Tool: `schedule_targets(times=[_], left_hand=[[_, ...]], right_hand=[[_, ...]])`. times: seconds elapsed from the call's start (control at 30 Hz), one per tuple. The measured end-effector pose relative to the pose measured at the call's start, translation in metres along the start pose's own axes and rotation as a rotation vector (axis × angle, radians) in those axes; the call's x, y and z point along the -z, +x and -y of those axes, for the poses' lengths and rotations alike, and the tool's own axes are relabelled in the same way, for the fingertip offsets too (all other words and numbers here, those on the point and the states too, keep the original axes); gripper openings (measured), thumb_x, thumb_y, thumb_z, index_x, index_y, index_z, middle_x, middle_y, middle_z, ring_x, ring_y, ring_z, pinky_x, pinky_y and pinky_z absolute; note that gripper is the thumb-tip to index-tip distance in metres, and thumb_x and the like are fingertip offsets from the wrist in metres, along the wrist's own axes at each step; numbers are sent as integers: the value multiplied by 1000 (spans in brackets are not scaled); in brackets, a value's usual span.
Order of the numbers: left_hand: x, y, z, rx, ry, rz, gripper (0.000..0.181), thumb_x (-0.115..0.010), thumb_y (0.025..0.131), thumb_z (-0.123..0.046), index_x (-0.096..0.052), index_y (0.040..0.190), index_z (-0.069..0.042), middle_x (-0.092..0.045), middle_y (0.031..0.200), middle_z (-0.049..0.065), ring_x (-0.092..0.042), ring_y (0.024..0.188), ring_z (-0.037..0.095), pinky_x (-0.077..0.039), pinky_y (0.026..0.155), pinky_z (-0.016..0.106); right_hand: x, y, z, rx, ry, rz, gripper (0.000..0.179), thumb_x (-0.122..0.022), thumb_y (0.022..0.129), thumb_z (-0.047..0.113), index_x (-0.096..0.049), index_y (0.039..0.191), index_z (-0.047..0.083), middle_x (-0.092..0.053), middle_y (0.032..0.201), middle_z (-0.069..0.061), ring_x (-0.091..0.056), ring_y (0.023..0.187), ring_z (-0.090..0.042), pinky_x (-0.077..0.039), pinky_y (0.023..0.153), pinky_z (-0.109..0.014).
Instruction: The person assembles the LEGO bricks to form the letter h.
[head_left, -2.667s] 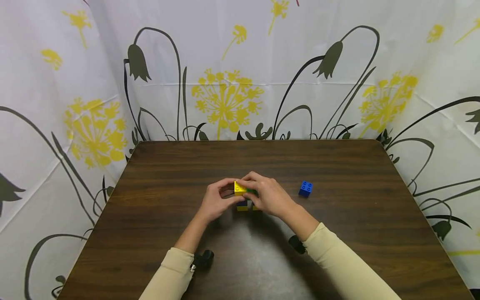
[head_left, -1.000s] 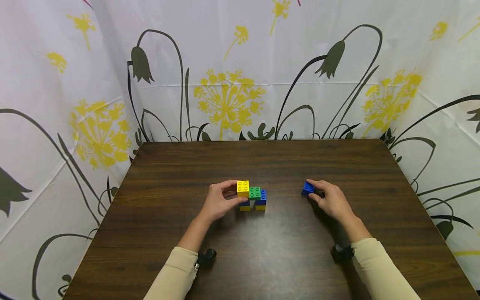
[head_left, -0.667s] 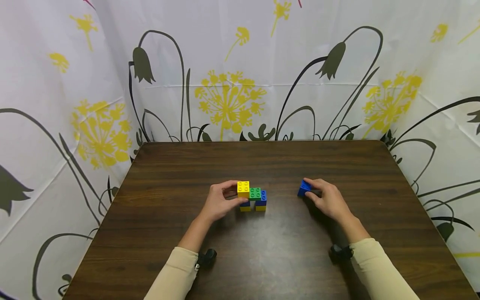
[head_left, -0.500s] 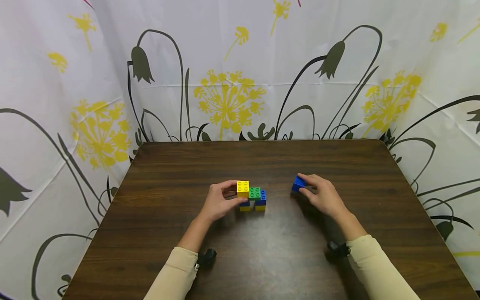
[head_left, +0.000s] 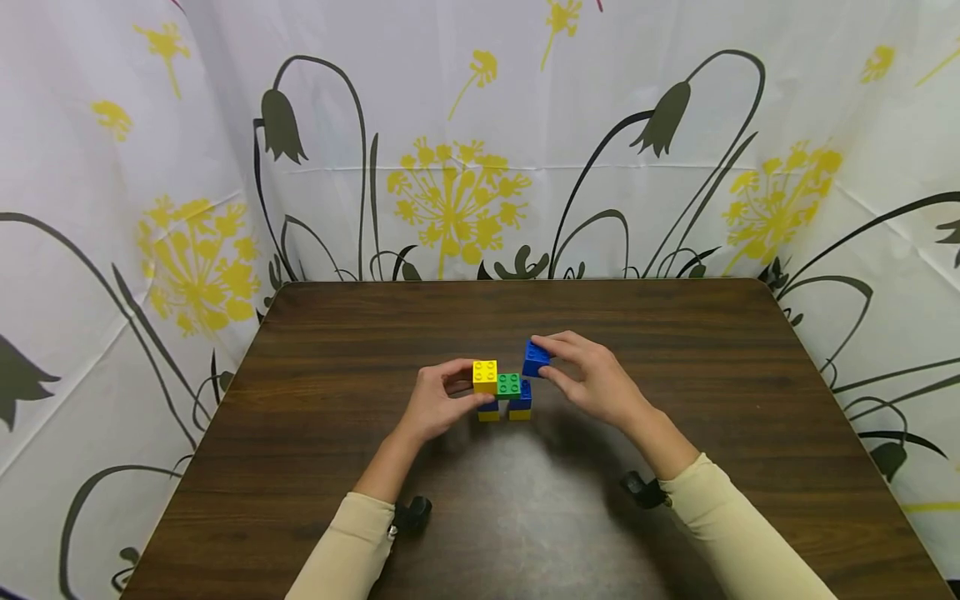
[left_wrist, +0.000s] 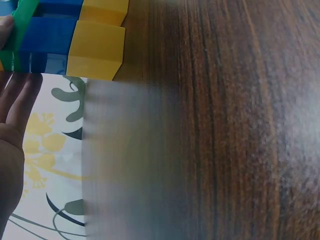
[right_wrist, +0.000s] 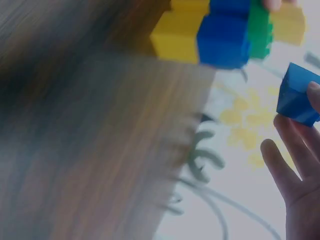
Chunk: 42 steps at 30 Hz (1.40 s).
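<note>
A small bridge of toy building bricks stands mid-table. Its two legs each have a yellow brick (head_left: 519, 414) under a blue brick (head_left: 521, 395). A green brick (head_left: 508, 385) spans them, and a yellow brick (head_left: 485, 377) sits on its left end. My left hand (head_left: 442, 402) grips the bridge's left side near that top yellow brick, thumb in front, fingers behind. Between thumb and fingertips, my right hand (head_left: 596, 379) pinches a loose blue brick (head_left: 536, 358), held in the air just above and right of the green one. The right wrist view shows the loose blue brick (right_wrist: 297, 95) apart from the bridge.
The dark wood-grain table (head_left: 337, 333) extends around the bricks on all sides. Behind it hangs a white curtain (head_left: 585, 108) with flower prints, meeting the far edge. A black wrist camera (head_left: 641, 490) is worn on each wrist.
My right hand left the bridge, took the loose blue brick from the table's right side, lifted it and carried it left beside the bridge. The left hand has kept its grip.
</note>
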<state>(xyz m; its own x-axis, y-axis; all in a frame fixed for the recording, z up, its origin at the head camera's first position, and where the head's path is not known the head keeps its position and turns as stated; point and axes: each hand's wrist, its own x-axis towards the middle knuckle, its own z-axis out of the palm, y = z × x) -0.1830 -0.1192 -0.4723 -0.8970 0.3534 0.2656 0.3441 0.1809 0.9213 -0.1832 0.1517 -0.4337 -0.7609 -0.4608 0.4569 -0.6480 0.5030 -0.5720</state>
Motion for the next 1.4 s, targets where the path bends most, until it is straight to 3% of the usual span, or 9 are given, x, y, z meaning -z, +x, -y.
schedule_targets(times=[0.13, 0.27, 0.6, 1.07, 1.4], left_hand=[[2, 0, -16, -1, -4, 19, 40, -80, 79, 1, -65, 116, 8, -68, 112, 20, -68, 102, 31, -54, 86, 40], [2, 0, -15, -20, -25, 21, 38, -79, 80, 2, -65, 115, 8, -68, 111, 20, -68, 101, 31, -54, 85, 41], [1, 1, -7, -59, -71, 24, 38, -77, 79, 7, -65, 114, 10, -68, 111, 22, -67, 102, 35, -54, 85, 41], [1, 2, -7, -61, -70, 15, 39, -78, 79, 7, -65, 116, 9, -69, 109, 21, -67, 102, 37, -54, 86, 40], [1, 1, -9, -45, -61, 17, 39, -78, 79, 6, -65, 116, 9, -68, 110, 21, -66, 103, 39, -54, 87, 40]], right_hand=[[-6, 11, 14, 64, 0, 23, 50, -70, 91, 9, -57, 139, 12, -60, 125, -2, -62, 103, -16, -55, 86, -33], [-14, 20, 24, 123, -11, 45, 48, -66, 95, 12, -53, 142, 12, -56, 129, -2, -61, 106, -15, -54, 87, -31], [-29, 28, 34, 171, -33, 71, 49, -66, 95, 13, -53, 142, 11, -54, 129, -3, -60, 108, -15, -54, 86, -29], [-30, 34, 39, 216, -71, 69, 48, -69, 93, 11, -56, 139, 11, -56, 126, -3, -61, 98, -12, -52, 73, -23], [-31, 36, 43, 187, -97, 74, 47, -70, 91, 11, -59, 137, 12, -58, 122, -2, -64, 92, -13, -54, 73, -23]])
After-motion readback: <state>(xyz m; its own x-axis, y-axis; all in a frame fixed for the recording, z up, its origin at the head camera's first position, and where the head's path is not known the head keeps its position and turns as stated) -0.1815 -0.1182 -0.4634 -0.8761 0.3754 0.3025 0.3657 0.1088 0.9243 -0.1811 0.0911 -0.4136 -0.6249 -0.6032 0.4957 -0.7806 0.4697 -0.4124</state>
